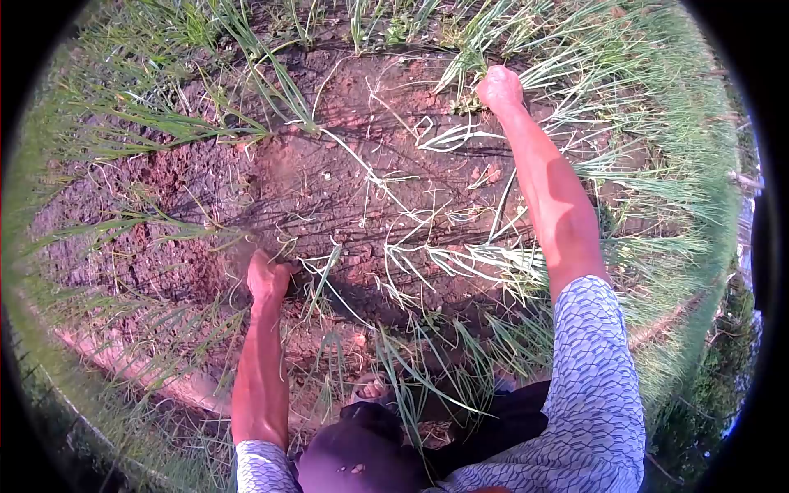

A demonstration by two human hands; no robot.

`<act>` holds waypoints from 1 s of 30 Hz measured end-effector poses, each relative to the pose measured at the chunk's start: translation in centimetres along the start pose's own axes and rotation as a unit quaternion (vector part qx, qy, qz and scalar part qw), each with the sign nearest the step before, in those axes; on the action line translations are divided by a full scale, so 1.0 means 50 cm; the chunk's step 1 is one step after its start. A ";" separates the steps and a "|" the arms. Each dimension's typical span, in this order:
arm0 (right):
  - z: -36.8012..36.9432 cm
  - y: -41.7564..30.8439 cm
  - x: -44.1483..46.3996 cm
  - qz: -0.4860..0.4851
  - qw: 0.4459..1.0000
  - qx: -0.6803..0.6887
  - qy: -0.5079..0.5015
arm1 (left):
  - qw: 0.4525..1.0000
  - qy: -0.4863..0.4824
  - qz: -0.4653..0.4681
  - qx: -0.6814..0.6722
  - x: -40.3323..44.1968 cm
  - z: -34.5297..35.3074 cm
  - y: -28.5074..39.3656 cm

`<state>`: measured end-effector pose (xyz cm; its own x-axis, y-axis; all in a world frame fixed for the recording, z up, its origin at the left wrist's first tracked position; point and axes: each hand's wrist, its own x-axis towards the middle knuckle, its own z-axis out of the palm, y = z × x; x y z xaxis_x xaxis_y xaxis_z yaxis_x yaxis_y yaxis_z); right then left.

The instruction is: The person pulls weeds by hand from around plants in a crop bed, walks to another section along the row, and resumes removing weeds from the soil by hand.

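Note:
My right hand [499, 88] reaches far forward, closed in a fist at the base of a clump of green leaves [472, 62]. Its fingers hide whatever lies inside them. Nearer to me, my left hand [269, 278] is low over the dark soil [288, 181], with its fingers curled closed. Any small thing in its grip is too hidden to tell. Just right of that hand stands a small onion-like plant [329, 263] with thin pale stems.
Long narrow onion-like leaves [485, 263] lean across the bed in rows. Denser green growth [674, 140] lines the right side, and a pale soil ridge [140, 361] runs at lower left. My dark-clothed knee [353, 456] is at the bottom, with a foot [371, 386] beyond it.

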<state>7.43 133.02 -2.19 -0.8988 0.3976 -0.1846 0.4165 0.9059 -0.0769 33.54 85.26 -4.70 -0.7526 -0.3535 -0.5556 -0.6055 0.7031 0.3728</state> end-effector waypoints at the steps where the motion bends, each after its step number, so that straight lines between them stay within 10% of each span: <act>1: -0.006 -0.003 -0.004 0.003 1.000 0.004 -0.002 | 1.000 0.005 0.004 0.024 -0.009 -0.012 0.020; 7: 0.009 0.038 -0.011 -0.137 0.990 -0.003 -0.018 | 0.999 -0.003 0.005 0.033 -0.006 -0.012 0.023; 11: -0.060 0.101 -0.089 -0.223 0.915 0.240 -0.237 | 0.999 -0.019 0.032 -0.007 0.003 -0.005 -0.003; 13: -0.061 0.121 -0.111 -0.275 0.931 0.026 -0.239 | 0.999 -0.021 0.012 0.022 0.005 -0.004 0.003; 26: 0.044 0.035 -0.115 -0.167 0.977 0.119 0.065 | 0.998 -0.019 -0.020 0.064 -0.007 -0.020 0.042; 27: 0.044 0.057 -0.098 -0.220 0.975 0.045 0.009 | 0.998 -0.003 -0.006 0.060 -0.005 -0.014 0.032; 29: 0.027 0.096 -0.136 -0.280 0.886 0.327 -0.174 | 0.998 -0.009 -0.016 0.062 -0.004 -0.014 0.032; 30: 0.050 0.113 -0.152 -0.159 0.905 0.352 -0.180 | 0.998 -0.010 -0.018 0.055 -0.006 -0.015 0.033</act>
<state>16.97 134.72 -3.69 -0.9385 -0.0544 -0.3410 0.2430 0.5975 -0.7641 32.58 86.05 -3.34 -0.7248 -0.3688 -0.5820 -0.5996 0.7537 0.2691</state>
